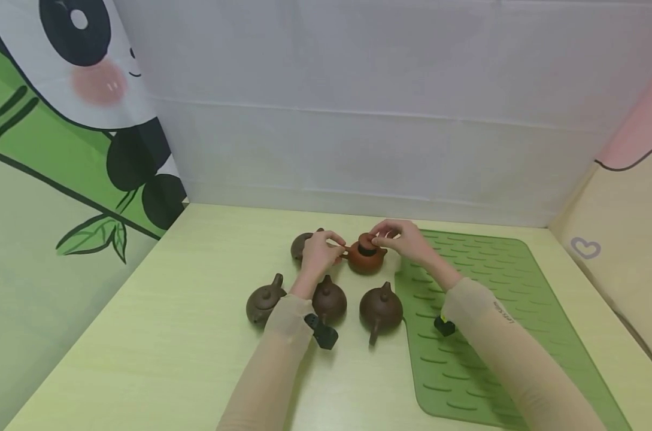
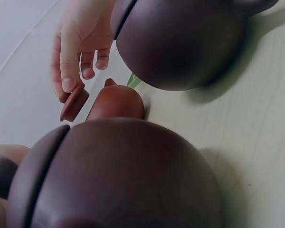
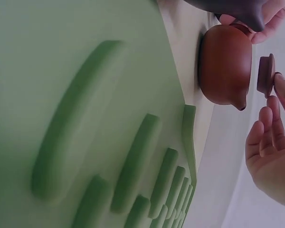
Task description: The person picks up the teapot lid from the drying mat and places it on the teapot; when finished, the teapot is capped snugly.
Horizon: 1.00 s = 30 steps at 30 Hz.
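Observation:
A reddish-brown teapot (image 1: pixel 364 263) stands uncovered at the back of the table, its spout toward the right. My left hand (image 1: pixel 320 254) pinches its handle from the left; in the right wrist view, those fingers (image 3: pixel 270 29) show behind the pot. My right hand (image 1: pixel 409 239) holds the matching lid (image 1: pixel 366 240) by its knob between thumb and fingers. A gap shows between the lid (image 3: pixel 264 76) and the pot's opening in the right wrist view. The lid (image 2: pixel 74 103) is tilted in the left wrist view, and dark teapots partly hide the reddish pot (image 2: pixel 118 102).
Several dark brown teapots surround my left arm: one behind the left hand (image 1: pixel 299 244), one front left (image 1: pixel 263 305), one beside the wrist (image 1: pixel 331 299), one nearer the mat (image 1: pixel 381 308). A ridged green mat (image 1: pixel 439 371) covers the table's right side. A pale curtain (image 1: pixel 358 161) hangs behind.

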Tool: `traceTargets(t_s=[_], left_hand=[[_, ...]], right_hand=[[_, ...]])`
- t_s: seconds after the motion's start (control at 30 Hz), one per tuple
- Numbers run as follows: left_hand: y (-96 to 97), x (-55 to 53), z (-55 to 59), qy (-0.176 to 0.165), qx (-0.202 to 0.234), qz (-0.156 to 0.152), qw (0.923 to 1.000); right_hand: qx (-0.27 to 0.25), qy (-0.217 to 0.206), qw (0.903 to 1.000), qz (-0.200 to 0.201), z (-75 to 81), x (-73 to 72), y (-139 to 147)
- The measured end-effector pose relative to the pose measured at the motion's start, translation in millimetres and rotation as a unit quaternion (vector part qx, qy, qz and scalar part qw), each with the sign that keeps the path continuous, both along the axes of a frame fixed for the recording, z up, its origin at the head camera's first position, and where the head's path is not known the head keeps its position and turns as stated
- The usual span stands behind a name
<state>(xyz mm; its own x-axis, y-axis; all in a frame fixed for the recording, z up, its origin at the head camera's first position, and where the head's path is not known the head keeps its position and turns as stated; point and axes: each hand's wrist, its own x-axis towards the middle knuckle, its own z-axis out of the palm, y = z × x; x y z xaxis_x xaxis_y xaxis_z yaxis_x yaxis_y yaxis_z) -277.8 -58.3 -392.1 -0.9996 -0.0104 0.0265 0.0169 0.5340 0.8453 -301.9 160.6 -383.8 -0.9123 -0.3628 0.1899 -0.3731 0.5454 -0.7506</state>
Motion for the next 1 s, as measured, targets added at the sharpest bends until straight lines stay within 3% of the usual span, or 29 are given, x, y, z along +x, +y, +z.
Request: traceTargets(t_s=[0.4,0.73,1.0], left_hand=[[1.3,1.3,0.2,0.005,-0.006,0.001,1.0000],[1.5,-0.1,-1.4,0.009,-0.003,0.000,1.0000],[1.5,0.0,-2.0,0.010,-0.002,-0.004,0.9999]], right_hand=[[0.025,-0.007,0.9997,0.004,-2.1,3.8,0],[0.055,0.007,0.9984,0.003,-8.7,-1.5,1],[0.049,0.007,0.9988,0.003,-10.7,-2.7,1]])
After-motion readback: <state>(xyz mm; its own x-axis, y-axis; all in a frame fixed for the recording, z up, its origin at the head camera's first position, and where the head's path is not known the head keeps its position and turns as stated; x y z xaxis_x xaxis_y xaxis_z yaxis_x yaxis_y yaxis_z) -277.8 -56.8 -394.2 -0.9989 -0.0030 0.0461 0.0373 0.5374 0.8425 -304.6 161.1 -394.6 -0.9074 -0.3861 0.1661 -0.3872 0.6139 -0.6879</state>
